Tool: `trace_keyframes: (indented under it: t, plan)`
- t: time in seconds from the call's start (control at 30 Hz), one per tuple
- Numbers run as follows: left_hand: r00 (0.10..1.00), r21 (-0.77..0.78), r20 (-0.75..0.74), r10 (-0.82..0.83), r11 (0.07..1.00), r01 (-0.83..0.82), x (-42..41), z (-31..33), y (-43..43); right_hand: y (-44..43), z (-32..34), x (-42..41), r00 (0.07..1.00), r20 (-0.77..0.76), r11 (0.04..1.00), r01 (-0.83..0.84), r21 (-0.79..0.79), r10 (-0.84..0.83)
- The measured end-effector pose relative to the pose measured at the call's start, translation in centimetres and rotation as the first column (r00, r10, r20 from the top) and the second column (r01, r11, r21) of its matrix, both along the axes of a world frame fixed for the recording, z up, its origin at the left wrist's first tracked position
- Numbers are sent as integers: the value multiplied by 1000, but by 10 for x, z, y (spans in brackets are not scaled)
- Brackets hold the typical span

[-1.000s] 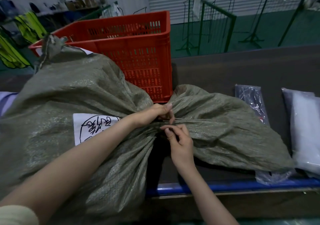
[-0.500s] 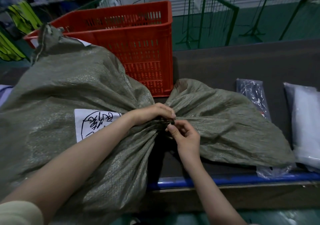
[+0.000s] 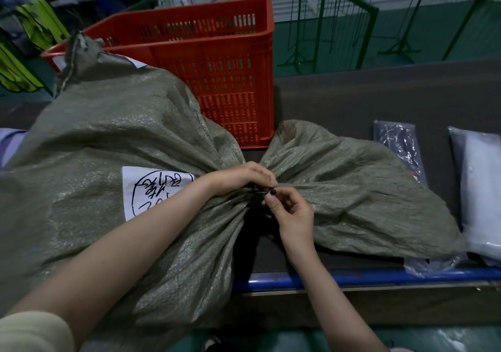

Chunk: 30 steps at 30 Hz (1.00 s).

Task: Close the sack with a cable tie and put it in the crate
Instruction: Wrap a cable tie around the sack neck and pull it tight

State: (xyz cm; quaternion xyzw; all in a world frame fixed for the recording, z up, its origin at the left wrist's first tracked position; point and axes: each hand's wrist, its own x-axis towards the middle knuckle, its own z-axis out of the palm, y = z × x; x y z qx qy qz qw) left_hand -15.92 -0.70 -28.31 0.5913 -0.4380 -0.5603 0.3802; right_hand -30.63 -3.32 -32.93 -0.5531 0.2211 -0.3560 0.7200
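A big grey-green woven sack (image 3: 113,140) lies on the table, bulging at the left, with a white handwritten label (image 3: 151,189) on its side. Its neck is gathered at the centre and the loose mouth fans out to the right. My left hand (image 3: 244,175) clamps the gathered neck from above. My right hand (image 3: 290,210) pinches the black cable tie (image 3: 272,192) at the neck between thumb and forefinger; most of the tie is hidden in the folds. The red slatted crate (image 3: 217,61) stands behind the sack.
Plastic-wrapped packages lie on the dark table (image 3: 379,94) at the right: a dark one (image 3: 398,145) and a white one (image 3: 479,189). A blue rail (image 3: 352,278) edges the table front. Green wire racks (image 3: 333,21) stand on the floor behind.
My right hand has shifted slightly right along the neck and its fingers have opened a little, now pinching the tie's end. My left hand keeps its grip on the neck.
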Motion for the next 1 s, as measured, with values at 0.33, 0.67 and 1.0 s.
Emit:
trace_keyframes:
  t: [0.33,0.67,1.0]
  plan:
    - [998,13,-33,-49,999,50,-7,0,5,-3,2,3,997,-72,970,9,242,9]
    - [961,-14,250,-120,992,128,3,5,5,-4,19,-14,971,-224,969,-20,244,77]
    - [836,75,483,-260,964,256,8,11,-5,-1,36,-13,956,-268,937,-22,349,122]
